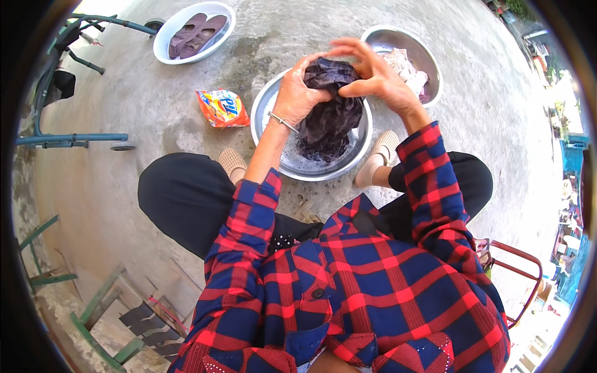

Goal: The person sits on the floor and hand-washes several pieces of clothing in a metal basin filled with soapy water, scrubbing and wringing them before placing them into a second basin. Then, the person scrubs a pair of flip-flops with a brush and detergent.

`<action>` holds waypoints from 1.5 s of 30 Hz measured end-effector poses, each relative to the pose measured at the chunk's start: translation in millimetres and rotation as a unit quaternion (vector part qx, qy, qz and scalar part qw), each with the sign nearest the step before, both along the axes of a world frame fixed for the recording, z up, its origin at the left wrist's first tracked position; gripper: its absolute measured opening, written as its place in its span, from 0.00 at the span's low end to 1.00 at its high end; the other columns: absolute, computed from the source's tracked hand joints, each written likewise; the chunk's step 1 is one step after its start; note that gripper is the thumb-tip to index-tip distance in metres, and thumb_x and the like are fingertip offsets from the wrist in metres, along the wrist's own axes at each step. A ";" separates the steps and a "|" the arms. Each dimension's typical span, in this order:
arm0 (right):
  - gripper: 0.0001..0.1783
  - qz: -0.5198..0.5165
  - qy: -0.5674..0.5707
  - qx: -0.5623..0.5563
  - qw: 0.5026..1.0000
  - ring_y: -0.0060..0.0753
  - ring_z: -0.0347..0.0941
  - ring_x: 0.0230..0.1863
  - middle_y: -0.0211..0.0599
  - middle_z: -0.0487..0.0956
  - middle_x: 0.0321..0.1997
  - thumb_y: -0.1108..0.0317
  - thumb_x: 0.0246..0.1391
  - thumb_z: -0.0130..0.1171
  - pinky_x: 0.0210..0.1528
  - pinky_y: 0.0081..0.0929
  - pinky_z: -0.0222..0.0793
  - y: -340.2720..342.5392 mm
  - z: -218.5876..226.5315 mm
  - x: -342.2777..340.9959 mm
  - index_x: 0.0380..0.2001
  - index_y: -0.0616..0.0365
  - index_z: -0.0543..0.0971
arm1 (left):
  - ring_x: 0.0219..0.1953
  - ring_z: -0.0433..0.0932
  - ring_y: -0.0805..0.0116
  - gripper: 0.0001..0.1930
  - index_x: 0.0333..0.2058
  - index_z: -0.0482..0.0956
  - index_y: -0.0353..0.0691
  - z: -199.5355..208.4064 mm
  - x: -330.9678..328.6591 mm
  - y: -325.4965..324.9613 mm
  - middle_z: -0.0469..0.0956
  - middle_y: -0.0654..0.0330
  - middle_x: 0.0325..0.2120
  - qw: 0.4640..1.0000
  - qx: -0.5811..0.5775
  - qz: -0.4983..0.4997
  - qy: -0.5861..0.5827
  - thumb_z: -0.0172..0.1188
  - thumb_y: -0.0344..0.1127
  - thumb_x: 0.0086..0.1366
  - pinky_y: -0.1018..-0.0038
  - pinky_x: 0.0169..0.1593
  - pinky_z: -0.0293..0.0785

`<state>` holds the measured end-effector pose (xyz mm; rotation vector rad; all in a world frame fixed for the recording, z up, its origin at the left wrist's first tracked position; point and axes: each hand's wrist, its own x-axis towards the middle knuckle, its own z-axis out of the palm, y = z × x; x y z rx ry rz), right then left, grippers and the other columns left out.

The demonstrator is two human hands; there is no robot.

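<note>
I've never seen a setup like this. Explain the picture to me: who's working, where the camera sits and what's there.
No machine here: a person works bare-handed. The single picture comes from a wide fisheye camera on their head, looking down, so straight edges bend. The left hand has a dark, patterned, bunched cloth in its grip; the right hand curls at it, how firmly is unclear. Below is a round, silver metal basin. Around it on the grey concrete ground are an orange, soft packet, a white, round basin with brown shoes, and another metal basin holding pale cloth.
</note>
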<state>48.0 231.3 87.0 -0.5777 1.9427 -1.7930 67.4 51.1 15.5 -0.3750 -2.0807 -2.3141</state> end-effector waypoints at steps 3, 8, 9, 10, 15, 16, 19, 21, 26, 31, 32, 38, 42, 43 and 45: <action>0.58 -0.036 0.064 0.107 0.992 0.40 0.54 0.63 0.45 0.53 0.66 0.72 0.27 0.71 0.64 0.33 0.50 34.6 -24.7 -6.3 0.64 0.52 0.51 | 0.41 0.76 0.75 0.27 0.47 0.73 0.35 19.7 4.3 7.5 0.78 0.63 0.37 0.997 0.069 -0.013 -0.019 0.61 0.16 0.43 0.78 0.49 0.70; 0.58 -0.046 0.083 0.128 0.987 0.35 0.56 0.61 0.39 0.63 0.59 0.70 0.19 0.77 0.63 0.28 0.49 12.2 -136.5 26.2 0.60 0.58 0.58 | 0.41 0.75 0.74 0.27 0.46 0.72 0.34 38.1 11.9 17.5 0.77 0.62 0.39 0.994 0.103 -0.034 -0.008 0.59 0.14 0.42 0.78 0.49 0.70; 0.50 -0.112 0.040 0.111 0.987 0.32 0.62 0.57 0.37 0.69 0.55 0.70 0.22 0.75 0.60 0.27 0.54 14.1 -143.6 26.5 0.56 0.58 0.65 | 0.41 0.75 0.74 0.27 0.46 0.72 0.34 40.1 11.7 21.5 0.77 0.61 0.39 0.993 0.112 -0.036 -0.007 0.59 0.14 0.42 0.78 0.49 0.70; 0.40 -0.138 -0.038 0.065 0.988 0.30 0.66 0.51 0.33 0.73 0.49 0.72 0.25 0.72 0.57 0.26 0.58 13.9 -136.5 26.2 0.50 0.58 0.70 | 0.42 0.75 0.72 0.29 0.48 0.70 0.33 40.6 10.9 18.0 0.76 0.60 0.41 0.995 0.102 -0.019 -0.001 0.59 0.14 0.42 0.77 0.49 0.70; 0.18 -0.234 -0.163 -0.033 0.958 0.21 0.70 0.32 0.26 0.78 0.31 0.78 0.35 0.56 0.41 0.17 0.63 9.0 -104.8 23.9 0.36 0.58 0.79 | 0.39 0.75 0.73 0.29 0.47 0.70 0.34 10.9 -8.2 -33.6 0.76 0.60 0.37 0.991 0.107 0.085 -0.003 0.64 0.18 0.41 0.77 0.48 0.71; 0.17 -0.270 -0.160 -0.041 0.948 0.19 0.69 0.28 0.25 0.77 0.28 0.78 0.36 0.53 0.36 0.14 0.62 8.0 -95.2 24.9 0.35 0.59 0.79 | 0.40 0.75 0.72 0.30 0.48 0.69 0.35 -2.8 -9.7 -37.5 0.76 0.60 0.38 0.984 0.139 0.108 -0.026 0.64 0.18 0.40 0.76 0.48 0.71; 0.13 -0.307 -0.161 -0.063 0.936 0.19 0.69 0.28 0.27 0.76 0.26 0.79 0.35 0.54 0.33 0.15 0.63 6.9 -97.8 16.3 0.30 0.62 0.77 | 0.41 0.74 0.68 0.35 0.51 0.65 0.36 -61.9 -11.4 -42.2 0.73 0.57 0.41 0.965 0.161 0.185 -0.097 0.63 0.19 0.39 0.75 0.48 0.70; 0.14 -0.354 -0.121 -0.012 0.927 0.20 0.69 0.28 0.29 0.76 0.26 0.78 0.35 0.55 0.33 0.16 0.64 7.5 -114.3 7.8 0.32 0.61 0.76 | 0.41 0.74 0.68 0.37 0.53 0.65 0.40 -98.0 -7.6 -39.6 0.74 0.57 0.41 0.962 -0.009 0.248 -0.111 0.60 0.17 0.39 0.74 0.49 0.70; 0.26 -0.445 -0.076 0.099 0.887 0.29 0.70 0.30 0.37 0.75 0.29 0.73 0.33 0.59 0.36 0.23 0.65 16.1 -169.3 -4.7 0.43 0.55 0.72 | 0.49 0.67 0.47 0.41 0.54 0.66 0.47 -131.4 2.5 -20.0 0.68 0.47 0.43 0.912 -0.267 0.299 -0.086 0.59 0.20 0.34 0.65 0.56 0.62; 0.36 -0.315 0.020 0.332 0.889 0.53 0.68 0.51 0.52 0.69 0.53 0.66 0.32 0.60 0.51 0.35 0.65 -10.6 -197.5 7.5 0.52 0.47 0.68 | 0.51 0.62 0.47 0.40 0.55 0.67 0.52 -153.9 21.4 6.1 0.62 0.47 0.47 0.872 -0.400 0.273 -0.071 0.59 0.15 0.38 0.63 0.55 0.60; 0.40 -0.259 0.037 0.387 0.884 0.55 0.62 0.55 0.50 0.62 0.59 0.66 0.31 0.62 0.53 0.41 0.63 -13.1 -205.4 15.0 0.55 0.45 0.65 | 0.52 0.61 0.46 0.40 0.55 0.67 0.53 -158.9 24.5 13.2 0.61 0.46 0.49 0.866 -0.434 0.241 -0.061 0.58 0.16 0.39 0.62 0.56 0.60; 0.58 0.012 0.155 0.585 0.796 0.60 0.40 0.67 0.43 0.42 0.70 0.59 0.27 0.71 0.55 0.73 0.46 -20.2 -242.3 51.1 0.64 0.36 0.51 | 0.61 0.50 0.44 0.38 0.58 0.62 0.50 -201.4 49.3 32.3 0.50 0.46 0.61 0.795 -0.598 0.043 -0.090 0.58 0.23 0.44 0.49 0.56 0.53; 0.57 0.078 0.129 0.594 0.790 0.59 0.39 0.68 0.43 0.42 0.70 0.58 0.29 0.70 0.55 0.71 0.48 -19.2 -262.1 37.0 0.64 0.37 0.51 | 0.61 0.51 0.42 0.39 0.61 0.56 0.47 -226.7 48.6 35.1 0.52 0.46 0.60 0.763 -0.631 -0.004 -0.136 0.58 0.27 0.47 0.48 0.57 0.52; 0.56 0.094 0.122 0.593 0.790 0.58 0.40 0.67 0.44 0.43 0.69 0.58 0.29 0.70 0.55 0.70 0.48 -19.2 -267.6 31.2 0.64 0.36 0.52 | 0.60 0.52 0.42 0.39 0.61 0.55 0.47 -231.2 44.5 33.7 0.53 0.46 0.59 0.762 -0.626 -0.026 -0.164 0.58 0.28 0.48 0.48 0.57 0.52; 0.54 0.123 0.106 0.563 0.811 0.60 0.45 0.65 0.46 0.46 0.67 0.61 0.29 0.69 0.59 0.55 0.54 -17.8 -276.7 16.8 0.62 0.43 0.53 | 0.59 0.55 0.42 0.39 0.62 0.53 0.47 -239.9 36.3 30.2 0.55 0.45 0.58 0.756 -0.613 -0.068 -0.221 0.57 0.30 0.49 0.48 0.58 0.51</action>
